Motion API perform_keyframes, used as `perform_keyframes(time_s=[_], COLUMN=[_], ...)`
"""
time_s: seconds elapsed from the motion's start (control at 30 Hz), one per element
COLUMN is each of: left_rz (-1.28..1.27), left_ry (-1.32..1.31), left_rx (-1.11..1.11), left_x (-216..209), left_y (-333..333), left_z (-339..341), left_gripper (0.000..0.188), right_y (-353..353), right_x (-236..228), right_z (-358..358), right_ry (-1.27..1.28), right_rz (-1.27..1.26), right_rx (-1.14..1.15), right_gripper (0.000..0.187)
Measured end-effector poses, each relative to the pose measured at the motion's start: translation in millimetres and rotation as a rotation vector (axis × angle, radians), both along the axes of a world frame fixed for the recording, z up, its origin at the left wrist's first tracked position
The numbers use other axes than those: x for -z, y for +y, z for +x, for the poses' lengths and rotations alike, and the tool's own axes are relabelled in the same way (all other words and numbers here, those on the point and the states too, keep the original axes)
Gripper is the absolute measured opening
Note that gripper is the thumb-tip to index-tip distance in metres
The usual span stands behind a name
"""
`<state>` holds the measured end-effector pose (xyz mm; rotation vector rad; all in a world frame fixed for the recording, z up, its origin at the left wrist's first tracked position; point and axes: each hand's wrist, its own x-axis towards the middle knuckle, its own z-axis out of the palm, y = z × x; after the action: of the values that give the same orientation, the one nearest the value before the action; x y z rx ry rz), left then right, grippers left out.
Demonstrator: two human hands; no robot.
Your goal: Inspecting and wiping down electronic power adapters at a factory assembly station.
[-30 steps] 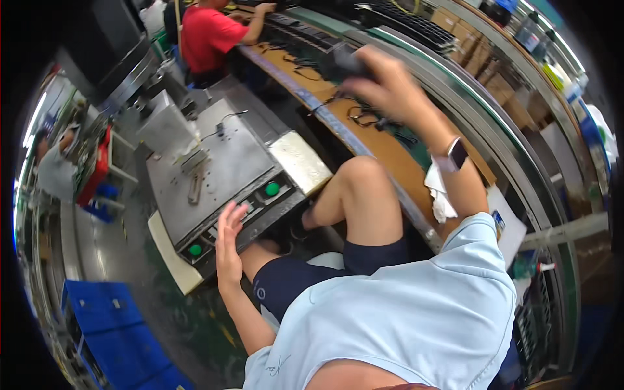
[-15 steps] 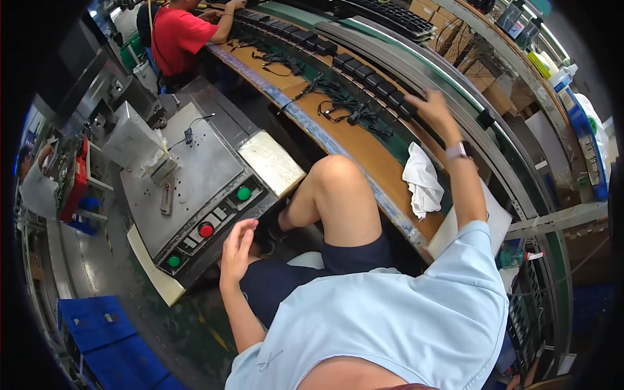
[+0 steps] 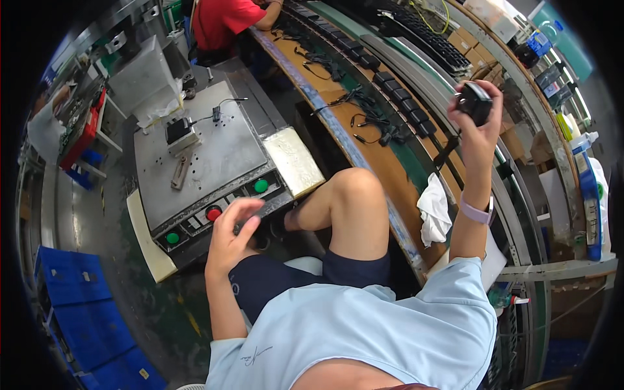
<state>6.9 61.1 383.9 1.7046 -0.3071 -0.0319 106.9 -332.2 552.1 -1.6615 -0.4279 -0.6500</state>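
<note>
Right hand (image 3: 480, 132): gripping a black block (image 3: 474, 103).
Left hand (image 3: 227, 242): hovering, fingers loosely open, near a red button (image 3: 213, 213).
Tabletop (image 3: 385, 170): bearing dark cables (image 3: 391, 135), crumpled white cloth (image 3: 434, 209).

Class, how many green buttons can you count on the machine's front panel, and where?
2. One green button is at the panel's left end, the other near its right. The left hand overlaps the panel between, possibly hiding more.

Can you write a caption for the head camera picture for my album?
Right hand holding a black power adapter, left hand open near the red button on a metal-topped machine.
</note>
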Motion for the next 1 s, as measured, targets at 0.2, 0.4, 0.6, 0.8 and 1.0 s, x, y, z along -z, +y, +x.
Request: perform_keyframes(time_s=[0.2,0.4,0.6,0.8,1.0], left_rz=[-0.358,-0.212,-0.212,-0.184,-0.657], left_ry=[-0.439,-0.76,-0.757,-0.809,-0.5], left_rx=[0.021,-0.129,-0.213,-0.359,0.021], left_x=[-99.7,-110.7,-96.5,-97.7,-92.5], left_y=[-81.3,-70.2,-59.4,-53.4,-44.0], left_z=[28.3,19.1,5.2,-2.6,1.7], left_gripper=[0.035,0.044,0.048,0.04,0.053], right_y=[98.9,147.7,156.0,176.3,197.0], right_x=[16.3,43.3,48.9,60.2,76.8], right_z=[-23.1,-38.9,-37.3,-41.8,-56.5], right_ry=[-0.042,-0.153,-0.161,0.184,0.813], right_rz=[-0.128,-0.099,-0.179,-0.013,0.207], right_rx=[-0.501,-0.695,-0.806,-1.0,-1.175], right_gripper=[0.051,0.049,0.05,0.053,0.055])
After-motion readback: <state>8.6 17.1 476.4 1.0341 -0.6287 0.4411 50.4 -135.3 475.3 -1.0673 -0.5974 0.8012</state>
